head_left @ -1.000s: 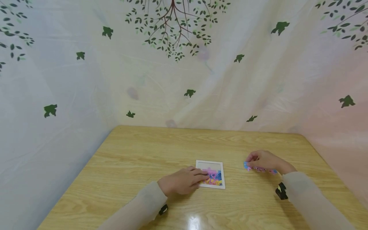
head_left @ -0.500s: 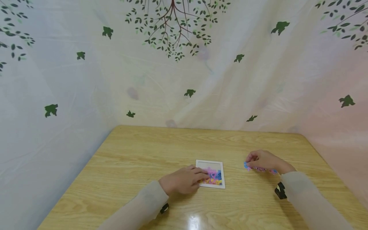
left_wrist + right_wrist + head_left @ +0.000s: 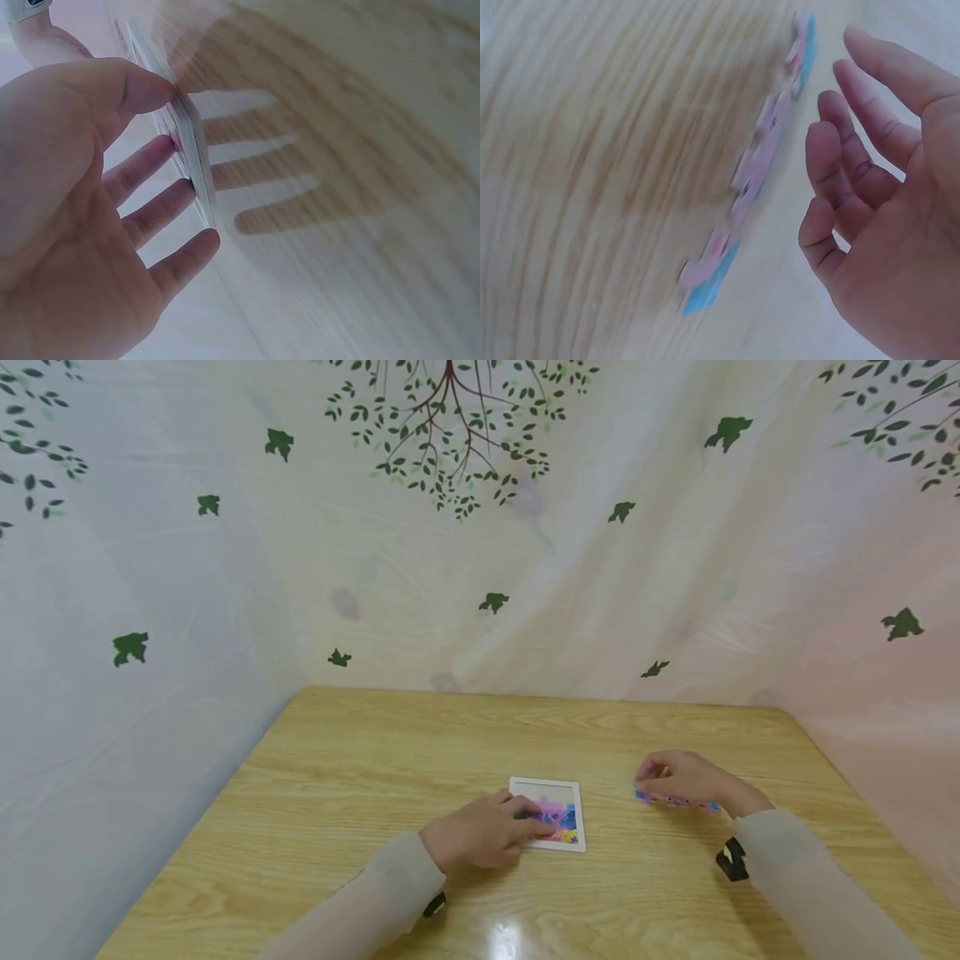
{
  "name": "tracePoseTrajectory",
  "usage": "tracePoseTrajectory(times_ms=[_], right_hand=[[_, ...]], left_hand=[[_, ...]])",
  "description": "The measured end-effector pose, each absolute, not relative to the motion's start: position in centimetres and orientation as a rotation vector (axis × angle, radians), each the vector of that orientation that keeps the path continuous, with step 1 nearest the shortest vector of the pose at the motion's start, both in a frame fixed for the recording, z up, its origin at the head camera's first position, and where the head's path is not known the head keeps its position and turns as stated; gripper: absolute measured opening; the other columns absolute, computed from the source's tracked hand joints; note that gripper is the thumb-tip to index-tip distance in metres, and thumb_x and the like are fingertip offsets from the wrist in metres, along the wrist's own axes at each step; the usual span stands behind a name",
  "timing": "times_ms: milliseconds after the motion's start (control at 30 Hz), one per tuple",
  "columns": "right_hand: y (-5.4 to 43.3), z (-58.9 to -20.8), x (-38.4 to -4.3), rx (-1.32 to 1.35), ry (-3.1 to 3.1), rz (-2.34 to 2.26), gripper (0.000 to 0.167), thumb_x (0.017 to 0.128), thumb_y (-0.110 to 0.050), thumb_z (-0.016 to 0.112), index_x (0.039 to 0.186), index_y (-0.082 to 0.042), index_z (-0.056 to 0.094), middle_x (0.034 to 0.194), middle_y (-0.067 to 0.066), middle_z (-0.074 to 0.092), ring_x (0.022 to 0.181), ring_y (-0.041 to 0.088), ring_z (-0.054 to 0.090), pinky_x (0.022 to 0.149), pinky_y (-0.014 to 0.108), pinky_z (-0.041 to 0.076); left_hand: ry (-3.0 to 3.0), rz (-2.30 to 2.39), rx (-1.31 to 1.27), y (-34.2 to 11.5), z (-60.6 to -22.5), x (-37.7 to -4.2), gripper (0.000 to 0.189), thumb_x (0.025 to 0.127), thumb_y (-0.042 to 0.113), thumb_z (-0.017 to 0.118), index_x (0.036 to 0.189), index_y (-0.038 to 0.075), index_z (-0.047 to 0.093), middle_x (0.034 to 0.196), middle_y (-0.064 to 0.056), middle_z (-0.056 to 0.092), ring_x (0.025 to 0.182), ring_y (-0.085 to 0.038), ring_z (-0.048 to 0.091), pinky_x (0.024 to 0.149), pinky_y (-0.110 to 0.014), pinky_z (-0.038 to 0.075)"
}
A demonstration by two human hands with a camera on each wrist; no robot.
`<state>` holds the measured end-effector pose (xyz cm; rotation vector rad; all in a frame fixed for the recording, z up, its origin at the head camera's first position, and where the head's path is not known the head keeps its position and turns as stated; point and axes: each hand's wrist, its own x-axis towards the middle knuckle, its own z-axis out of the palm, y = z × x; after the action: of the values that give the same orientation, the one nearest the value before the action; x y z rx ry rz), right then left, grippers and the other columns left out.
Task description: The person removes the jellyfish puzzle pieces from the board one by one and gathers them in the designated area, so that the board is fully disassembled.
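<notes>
We find the puzzle [image 3: 572, 817], partly filled, inside its flat white frame [image 3: 582, 827], the left hand [image 3: 480, 835] spread over it — the left wrist view adds the thumb [image 3: 142, 86] at the frame's edge. On the wood-grained desk [image 3: 405, 735] to the right lie thin, knobbed pieces [image 3: 759, 161] — only the right wrist view shows us the loosely curled right hand [image 3: 693, 777] apart from them.

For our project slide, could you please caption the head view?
Left hand on a partly filled jigsaw puzzle, right hand at a row of jigsaw pieces, on a wood-grain table.
</notes>
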<state>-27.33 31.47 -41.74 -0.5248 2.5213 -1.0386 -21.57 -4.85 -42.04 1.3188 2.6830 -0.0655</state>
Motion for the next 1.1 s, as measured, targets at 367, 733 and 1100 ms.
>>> tracePoseTrajectory(times_ms=[367, 733, 1100], right_hand=[[27.7, -42.3, -26.7, -0.701, 2.561, -1.018, 0.019, 0.098, -0.022, 0.073, 0.108, -0.006, 0.072, 0.096, 0.001, 0.067, 0.081, 0.017, 0.060, 0.065, 0.027, 0.054], [24.6, -43.0, -25.6, -0.818, 2.500, -1.031, 0.016, 0.098, -0.022, 0.073, 0.105, -0.008, 0.071, 0.096, -0.002, 0.070, 0.088, 0.012, 0.063, 0.076, 0.025, 0.054], [22.5, -42.5, -25.1, -0.814, 2.491, -0.997, 0.016, 0.097, -0.020, 0.075, 0.106, -0.008, 0.072, 0.089, -0.002, 0.064, 0.079, 0.012, 0.056, 0.068, 0.023, 0.049]], left_hand=[[2.663, -0.060, 1.385, -4.9, -42.3, -22.0, 0.056, 0.104, 0.020, 0.056, 0.157, 0.036, 0.047, 0.161, 0.004, 0.042, 0.142, -0.024, 0.043, 0.113, -0.044, 0.045], [2.628, 0.007, 1.393, -4.8, -42.4, -22.3, 0.057, 0.102, 0.017, 0.060, 0.156, 0.030, 0.048, 0.164, 0.007, 0.040, 0.144, -0.017, 0.044, 0.117, -0.034, 0.039], [2.600, -0.069, 1.371, -4.7, -42.1, -22.2, 0.059, 0.105, 0.022, 0.057, 0.160, 0.038, 0.041, 0.165, 0.007, 0.037, 0.143, -0.018, 0.044, 0.117, -0.034, 0.039]])
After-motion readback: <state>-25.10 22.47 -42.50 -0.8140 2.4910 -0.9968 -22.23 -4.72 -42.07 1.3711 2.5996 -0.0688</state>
